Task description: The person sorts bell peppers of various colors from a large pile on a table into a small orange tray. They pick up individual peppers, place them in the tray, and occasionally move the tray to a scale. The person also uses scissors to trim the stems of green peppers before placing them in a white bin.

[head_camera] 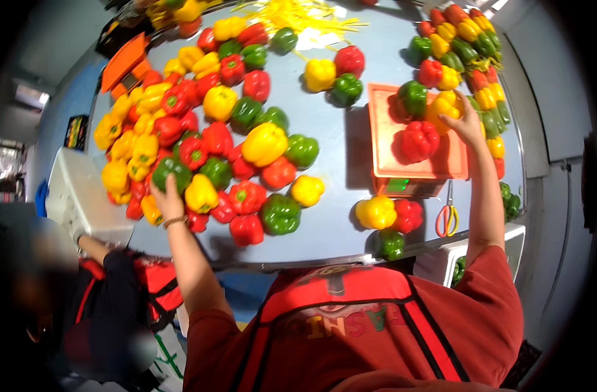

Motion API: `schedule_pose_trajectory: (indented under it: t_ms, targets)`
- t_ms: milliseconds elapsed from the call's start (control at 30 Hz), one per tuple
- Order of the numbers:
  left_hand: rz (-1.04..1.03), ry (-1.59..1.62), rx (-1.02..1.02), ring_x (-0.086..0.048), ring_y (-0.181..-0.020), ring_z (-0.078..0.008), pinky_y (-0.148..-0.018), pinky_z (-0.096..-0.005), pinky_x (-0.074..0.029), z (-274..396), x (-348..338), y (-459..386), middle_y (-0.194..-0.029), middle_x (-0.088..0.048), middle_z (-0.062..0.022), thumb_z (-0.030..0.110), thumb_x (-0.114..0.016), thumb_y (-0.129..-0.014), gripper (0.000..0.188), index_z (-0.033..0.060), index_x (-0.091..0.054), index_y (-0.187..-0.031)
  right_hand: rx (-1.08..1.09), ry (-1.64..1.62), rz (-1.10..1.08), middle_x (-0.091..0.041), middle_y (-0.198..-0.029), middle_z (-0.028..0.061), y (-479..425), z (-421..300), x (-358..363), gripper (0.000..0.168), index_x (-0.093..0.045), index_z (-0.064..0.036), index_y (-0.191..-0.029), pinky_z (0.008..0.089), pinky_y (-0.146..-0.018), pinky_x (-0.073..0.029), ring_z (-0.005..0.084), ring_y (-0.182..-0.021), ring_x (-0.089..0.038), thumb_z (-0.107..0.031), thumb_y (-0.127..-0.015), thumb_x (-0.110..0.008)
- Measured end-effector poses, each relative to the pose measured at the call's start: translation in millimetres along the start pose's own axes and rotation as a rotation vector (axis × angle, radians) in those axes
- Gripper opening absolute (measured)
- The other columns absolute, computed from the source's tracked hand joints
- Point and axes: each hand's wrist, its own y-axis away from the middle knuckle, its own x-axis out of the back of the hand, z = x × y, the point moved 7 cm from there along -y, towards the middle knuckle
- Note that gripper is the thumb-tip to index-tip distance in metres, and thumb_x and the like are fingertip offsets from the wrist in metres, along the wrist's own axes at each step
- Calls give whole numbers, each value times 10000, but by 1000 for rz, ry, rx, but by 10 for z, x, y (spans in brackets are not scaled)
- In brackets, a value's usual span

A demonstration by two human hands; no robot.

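My left hand (168,200) is on a green bell pepper (172,175) at the front left of a big heap of red, yellow and green bell peppers; whether it grips the pepper is hard to tell. At the right, my right hand (465,120) has its fingers around a yellow bell pepper (444,110) over the orange tray (377,142) of a digital scale. A green bell pepper (412,98) and a red bell pepper (420,141) lie on that tray. Nearer me, a yellow (376,212), a red (407,215) and a green pepper (391,245) sit together.
Scissors (447,220) lie beside the scale. Packed rows of peppers (485,98) line the table's right edge. Another trio (347,90) sits behind, near yellow strips (298,19). An orange device (126,63) stands at the back left. A co-worker's arm (93,249) reaches a white crate (82,196).
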Motion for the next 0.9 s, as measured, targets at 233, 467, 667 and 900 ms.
schedule_pose_trajectory:
  t_ms: [233,467,667,900]
  targets:
    - [40,-55,86,-473,-1231,-259,-1024,-345,-387,-121,187,35,-1380,-458,-187,342,-550,-975,621,-16,-339,-1437,58,-437,343,-521,-1307,187,-689,-344,400,919,-330,49,-1416,339,-981,-460,242,-1189,-543,-310,-733,-830]
    - [67,-517,-221,-334,-1347,-387,-1113,-460,-257,445,-30,131,-1461,-353,-244,307,-595,-940,614,-18,-377,-1412,-89,-264,-94,-524,-1304,185,-1929,-150,-968,949,-312,-9,-1451,355,-943,-485,261,-1165,-555,-277,-706,-835]
    - [139,-655,-414,-343,-1336,-408,-1109,-490,-258,724,-106,252,-1449,-360,-260,287,-652,-889,661,-48,-383,-1392,-185,-3,-427,-498,-1341,201,-2111,150,-1502,1014,-251,-59,-1491,355,-983,-460,293,-1207,-525,-266,-690,-838]
    - [-239,-347,-507,-391,-1306,-422,-1085,-498,-309,1446,-904,679,-1429,-409,-227,264,-733,-771,721,-64,-432,-1338,-55,-401,-524,-412,-1453,119,-1330,-616,-712,800,-340,-97,-1474,380,-1041,-404,273,-1314,-422,-387,-834,-723]
